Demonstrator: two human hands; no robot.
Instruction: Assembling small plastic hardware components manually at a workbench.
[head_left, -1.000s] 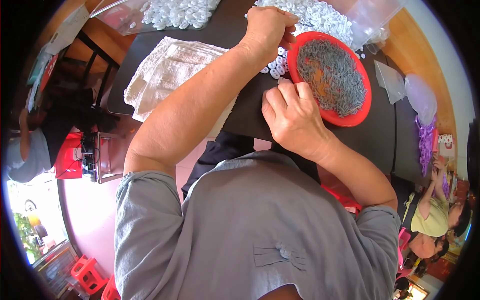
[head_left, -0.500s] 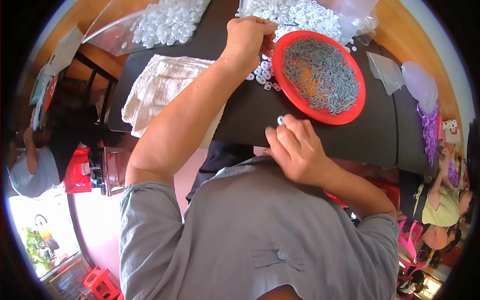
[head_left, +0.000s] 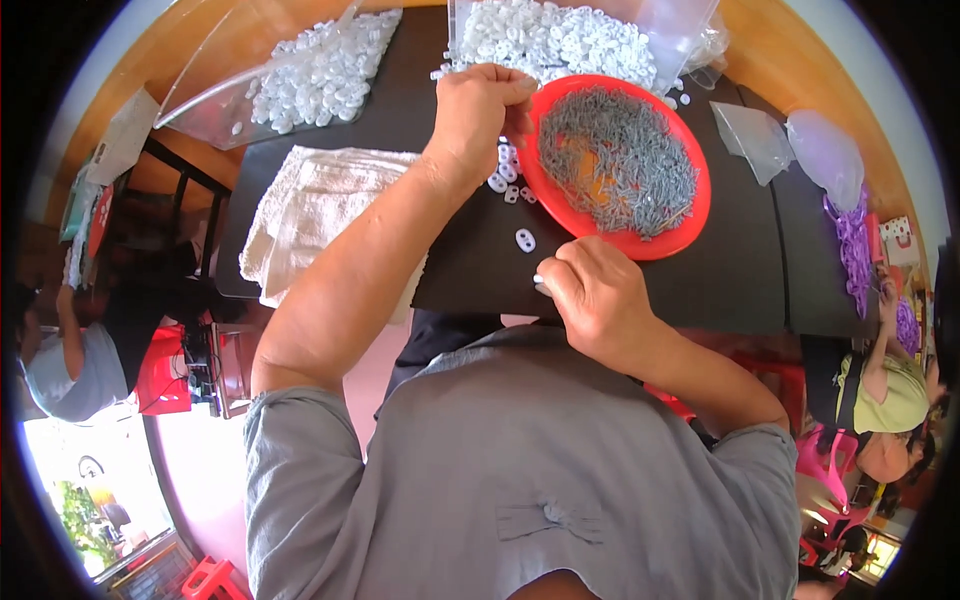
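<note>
My left hand point(head_left: 478, 118) is closed in a pinch beside the left rim of a red plate point(head_left: 697, 215) full of small grey metal pins point(head_left: 655, 190). Its fingertips point right; what they hold, if anything, is hidden. Closer to me, my right hand point(head_left: 603, 298) is closed above the table's front part, a small white plastic piece point(head_left: 540, 283) at its fingertips. A white oval piece with two holes point(head_left: 525, 240) lies on the dark table between my hands. Several more loose white pieces point(head_left: 498, 183) lie below my left hand.
A heap of white pieces point(head_left: 570, 40) lies beyond the plate, another in a clear bag point(head_left: 320, 75) far left. A folded cream towel point(head_left: 320, 190) rests left of my forearm. Clear plastic bags point(head_left: 825, 160) lie right. Other people point(head_left: 885, 390) sit at both sides.
My right hand has drawn slightly back toward me, uncovering the white oval piece on the table. My left hand has stayed near the plate's left rim. The whole view has shifted slightly.
</note>
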